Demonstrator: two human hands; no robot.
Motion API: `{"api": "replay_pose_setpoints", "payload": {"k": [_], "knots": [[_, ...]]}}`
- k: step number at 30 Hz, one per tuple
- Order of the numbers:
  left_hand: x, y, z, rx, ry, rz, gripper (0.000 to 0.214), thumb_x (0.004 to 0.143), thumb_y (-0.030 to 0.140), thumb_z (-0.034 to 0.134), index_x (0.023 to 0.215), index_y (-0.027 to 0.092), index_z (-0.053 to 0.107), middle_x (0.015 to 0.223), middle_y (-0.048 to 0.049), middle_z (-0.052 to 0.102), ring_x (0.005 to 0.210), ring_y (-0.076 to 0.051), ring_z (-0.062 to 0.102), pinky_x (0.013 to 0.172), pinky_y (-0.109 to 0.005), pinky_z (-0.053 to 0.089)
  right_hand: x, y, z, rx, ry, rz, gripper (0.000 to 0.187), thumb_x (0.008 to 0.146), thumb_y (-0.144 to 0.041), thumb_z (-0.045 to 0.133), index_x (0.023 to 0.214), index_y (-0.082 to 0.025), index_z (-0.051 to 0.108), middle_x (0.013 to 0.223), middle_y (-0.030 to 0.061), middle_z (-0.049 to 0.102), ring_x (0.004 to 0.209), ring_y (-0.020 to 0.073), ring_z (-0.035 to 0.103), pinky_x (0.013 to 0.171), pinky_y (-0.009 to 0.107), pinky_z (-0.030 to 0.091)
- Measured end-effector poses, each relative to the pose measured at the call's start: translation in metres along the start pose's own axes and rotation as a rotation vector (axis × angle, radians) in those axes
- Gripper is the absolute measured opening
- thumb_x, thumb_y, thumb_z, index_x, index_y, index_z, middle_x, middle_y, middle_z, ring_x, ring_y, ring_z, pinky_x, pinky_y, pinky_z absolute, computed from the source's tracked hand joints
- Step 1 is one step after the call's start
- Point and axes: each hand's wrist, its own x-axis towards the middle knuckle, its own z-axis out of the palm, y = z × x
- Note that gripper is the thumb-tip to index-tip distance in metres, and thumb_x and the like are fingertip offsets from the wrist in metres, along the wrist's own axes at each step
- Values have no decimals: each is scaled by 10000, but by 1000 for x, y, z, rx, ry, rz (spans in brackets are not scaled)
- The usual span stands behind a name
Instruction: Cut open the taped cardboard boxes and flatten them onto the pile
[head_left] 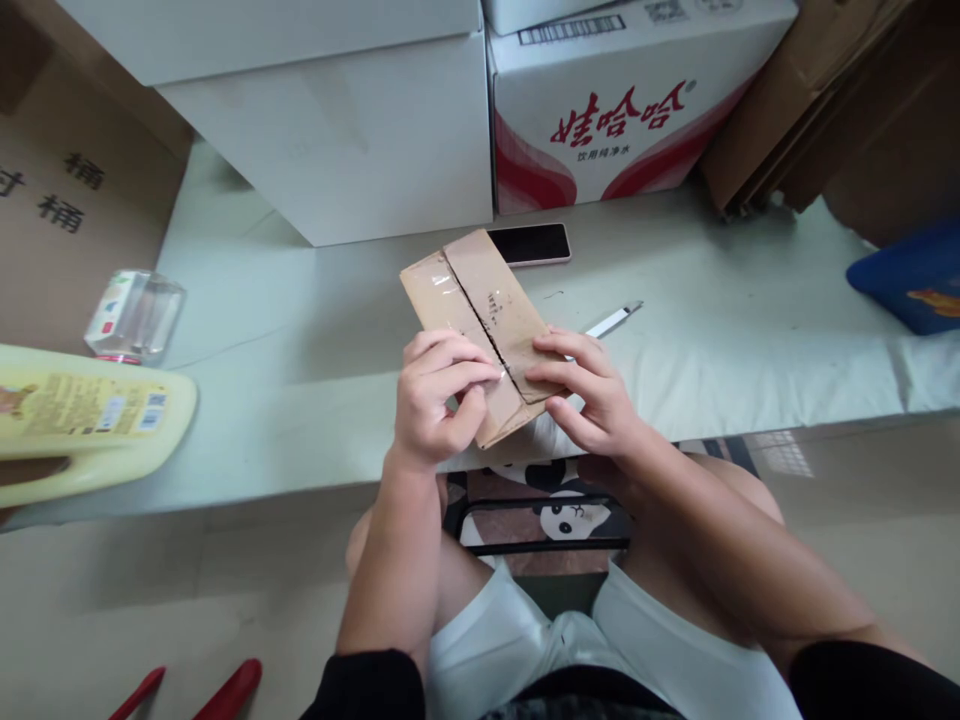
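Observation:
A small brown cardboard box [491, 300] lies tilted on the covered table, with clear tape on top and a dark slit along its middle. My left hand [444, 395] is closed over its left side, fingertips pinched at the tape beside the slit. My right hand [589, 385] grips the near right corner, its fingers bent over the top and the thumb lower at the edge. Just beyond that hand lies a white utility knife [615, 320], partly hidden by the fingers. Behind the box rests a phone [531, 244] with a dark screen.
White cartons [390, 140] and a red-and-white water carton [607, 120] stand at the back. To the left are a clear bottle [136, 315] and a yellow jug [97, 425]. Folded cardboard [802, 90] and a blue container [911, 280] are at right. The table's front edge [285, 492] faces my lap.

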Motion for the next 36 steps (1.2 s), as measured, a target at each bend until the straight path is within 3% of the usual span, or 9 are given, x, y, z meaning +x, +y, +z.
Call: {"api": "replay_pose_setpoints", "payload": {"k": [5, 9, 13, 15, 18, 23, 27, 31, 36], "knots": [[-5, 0, 7, 26, 39, 10, 226, 872, 264, 498, 891, 248, 723, 898, -47, 758, 928, -246, 630, 863, -447, 494, 0, 6, -6, 63, 96, 102, 404, 995, -502, 409, 1156, -269, 697, 1311, 92, 651, 1271, 297, 605, 1078, 504, 488], [-8, -3, 13, 38, 96, 72, 291, 905, 336, 473, 1063, 232, 695, 957, -53, 748, 922, -241, 619, 898, -447, 480, 7, 34, -32, -178, 311, 667, 466, 981, -465, 343, 1205, -216, 666, 942, 85, 688, 898, 240, 660, 828, 400, 527], [-8, -3, 15, 24, 125, 77, 253, 932, 322, 487, 952, 234, 722, 907, -62, 716, 939, -244, 587, 886, -440, 477, 13, 49, -43, -391, -196, 986, 496, 926, -428, 490, 1354, -233, 646, 896, 81, 728, 805, 245, 647, 695, 341, 446], [-7, -2, 15, 26, 132, 71, 263, 942, 314, 487, 900, 235, 734, 880, -65, 708, 934, -245, 580, 868, -441, 484, 16, 48, -38, -465, -361, 986, 476, 931, -436, 499, 1336, -256, 675, 1023, 104, 758, 909, 275, 669, 695, 336, 428], [-7, -1, 14, 13, 138, 65, 256, 945, 291, 502, 897, 234, 747, 868, -60, 714, 924, -237, 589, 855, -436, 492, 17, 45, -32, -541, -358, 994, 388, 941, -451, 489, 1128, -244, 758, 1043, 116, 764, 942, 285, 672, 691, 335, 416], [-11, -1, 16, -15, 158, 66, 279, 955, 314, 492, 912, 228, 754, 867, -68, 720, 962, -251, 584, 875, -448, 495, 12, 48, -40, -267, 6, 943, 323, 868, -448, 594, 1054, -214, 714, 832, 50, 686, 721, 181, 611, 678, 316, 450], [-13, 6, 27, 45, 236, 2, 356, 986, 342, 432, 876, 244, 756, 858, -54, 738, 1014, -265, 594, 977, -494, 431, 0, 36, -48, 74, 335, 648, 483, 811, -455, 675, 1233, -229, 614, 891, 30, 634, 767, 165, 606, 649, 295, 501], [-13, 16, 39, 94, 245, -87, 344, 972, 326, 437, 884, 232, 756, 887, -64, 744, 1036, -269, 590, 1009, -505, 430, -10, 20, -48, 51, 442, 552, 606, 764, -375, 782, 1318, -296, 547, 977, 21, 594, 779, 156, 586, 664, 307, 517], [-16, 11, 43, 62, 217, -17, 330, 934, 398, 457, 936, 233, 742, 932, -76, 742, 1059, -285, 590, 1014, -513, 473, -6, 22, -45, 284, 629, 533, 347, 821, -391, 635, 1148, -280, 599, 821, 0, 527, 686, 141, 535, 588, 283, 467]]}}
